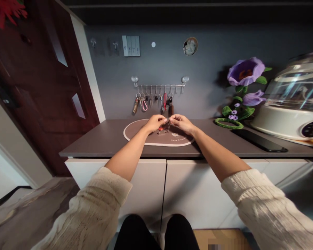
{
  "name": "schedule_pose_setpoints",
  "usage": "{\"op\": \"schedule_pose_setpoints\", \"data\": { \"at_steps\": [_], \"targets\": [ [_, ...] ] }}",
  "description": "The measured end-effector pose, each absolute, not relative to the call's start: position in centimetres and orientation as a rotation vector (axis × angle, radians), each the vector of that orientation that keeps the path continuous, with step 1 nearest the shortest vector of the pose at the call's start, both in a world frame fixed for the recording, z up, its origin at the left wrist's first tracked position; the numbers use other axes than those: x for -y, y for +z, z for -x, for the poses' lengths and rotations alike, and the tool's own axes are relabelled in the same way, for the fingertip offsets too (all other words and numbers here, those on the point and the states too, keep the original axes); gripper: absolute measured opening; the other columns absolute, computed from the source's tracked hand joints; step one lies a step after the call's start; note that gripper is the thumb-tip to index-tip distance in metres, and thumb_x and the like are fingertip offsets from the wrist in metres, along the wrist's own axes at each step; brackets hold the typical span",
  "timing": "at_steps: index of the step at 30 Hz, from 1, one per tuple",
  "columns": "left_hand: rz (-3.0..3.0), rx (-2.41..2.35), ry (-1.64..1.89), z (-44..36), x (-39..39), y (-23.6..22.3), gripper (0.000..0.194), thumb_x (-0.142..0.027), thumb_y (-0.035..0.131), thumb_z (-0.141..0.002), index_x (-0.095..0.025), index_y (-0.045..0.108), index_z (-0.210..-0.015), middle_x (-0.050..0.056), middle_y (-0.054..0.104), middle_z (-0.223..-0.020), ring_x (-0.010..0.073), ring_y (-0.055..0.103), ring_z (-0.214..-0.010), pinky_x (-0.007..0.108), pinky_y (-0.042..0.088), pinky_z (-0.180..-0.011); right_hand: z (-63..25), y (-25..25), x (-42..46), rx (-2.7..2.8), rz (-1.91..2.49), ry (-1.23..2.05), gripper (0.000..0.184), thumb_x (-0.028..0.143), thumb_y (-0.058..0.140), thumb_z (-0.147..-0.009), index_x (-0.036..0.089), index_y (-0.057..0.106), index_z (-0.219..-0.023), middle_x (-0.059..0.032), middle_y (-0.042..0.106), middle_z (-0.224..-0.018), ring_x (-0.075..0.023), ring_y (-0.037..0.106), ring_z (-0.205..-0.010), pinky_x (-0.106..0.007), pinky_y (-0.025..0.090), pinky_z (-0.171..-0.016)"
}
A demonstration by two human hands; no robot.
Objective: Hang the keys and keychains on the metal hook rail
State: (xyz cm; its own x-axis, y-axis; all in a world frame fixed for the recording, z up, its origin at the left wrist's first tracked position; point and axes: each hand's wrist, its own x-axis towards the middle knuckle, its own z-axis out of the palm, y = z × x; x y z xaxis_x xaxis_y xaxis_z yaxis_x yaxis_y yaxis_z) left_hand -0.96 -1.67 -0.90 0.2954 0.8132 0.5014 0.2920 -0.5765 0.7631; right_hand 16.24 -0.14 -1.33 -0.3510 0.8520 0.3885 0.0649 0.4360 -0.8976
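Observation:
My left hand (154,123) and my right hand (181,124) meet over a brown oval mat (135,133) on the dark countertop (99,139). Between their fingertips they pinch a small key ring (168,122), with a key and a reddish tag hanging below it just above the mat. Both hands grip the ring from opposite sides. On the wall behind, a metal hook rail (159,85) carries several keys and key fobs (144,103).
A dark phone (259,140) lies on the counter to the right. Beside it stand purple knitted flowers (245,74) and a white appliance with a clear dome (289,104). A dark wooden door (41,86) is at the left. White cabinet doors (151,187) sit below the counter.

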Motion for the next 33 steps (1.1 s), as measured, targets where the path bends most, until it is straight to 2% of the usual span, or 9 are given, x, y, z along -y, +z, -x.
{"op": "schedule_pose_setpoints", "data": {
  "at_steps": [8,17,23,28,33],
  "targets": [
    [-1.881,-0.902,1.283,0.5,1.6,-1.1,0.021,-0.028,0.063,-0.065,-0.011,0.062,-0.076,0.004,0.063,-0.071,0.0109,0.054,-0.065,0.026,0.042,-0.069,-15.9,-0.9,0.4,1.641,0.754,1.008,0.032,0.041,0.069,-0.059,0.015,0.058,-0.074,0.0015,0.056,-0.065,-0.0065,0.046,-0.057,-0.022,0.038,-0.059],
    [-1.585,-0.807,1.417,0.3,0.9,-1.2,0.021,-0.026,0.065,-0.063,-0.011,0.060,-0.076,0.003,0.064,-0.070,0.0099,0.056,-0.065,0.027,0.044,-0.071,-15.7,-1.0,0.9,1.580,0.637,1.217,0.031,0.035,0.073,-0.056,0.015,0.059,-0.076,0.0012,0.059,-0.069,-0.0065,0.050,-0.059,-0.023,0.041,-0.064],
    [-1.618,-0.832,1.473,0.3,0.6,-1.2,0.026,-0.031,0.066,-0.062,-0.011,0.061,-0.078,0.004,0.065,-0.074,0.0122,0.058,-0.071,0.028,0.044,-0.073,-15.9,-1.1,0.7,1.560,0.642,1.244,0.031,0.031,0.074,-0.055,0.016,0.060,-0.077,0.0015,0.059,-0.070,-0.0065,0.051,-0.060,-0.024,0.042,-0.067],
    [-1.610,-0.847,1.492,0.1,0.7,-1.1,0.022,-0.027,0.067,-0.061,-0.012,0.062,-0.076,0.004,0.065,-0.071,0.0119,0.058,-0.070,0.028,0.044,-0.074,-16.0,-0.9,0.8,1.544,0.645,1.254,0.028,0.030,0.074,-0.053,0.015,0.059,-0.072,0.0020,0.058,-0.067,-0.0062,0.051,-0.059,-0.023,0.042,-0.066],
    [-1.633,-0.882,1.511,-0.1,0.9,-1.1,0.018,-0.024,0.065,-0.062,-0.012,0.062,-0.075,0.003,0.065,-0.070,0.0116,0.057,-0.067,0.028,0.044,-0.072,-16.3,-0.8,0.7,1.542,0.653,1.247,0.033,0.033,0.074,-0.052,0.014,0.060,-0.075,-0.0001,0.060,-0.072,-0.0078,0.053,-0.063,-0.024,0.041,-0.068]
  ]
}}
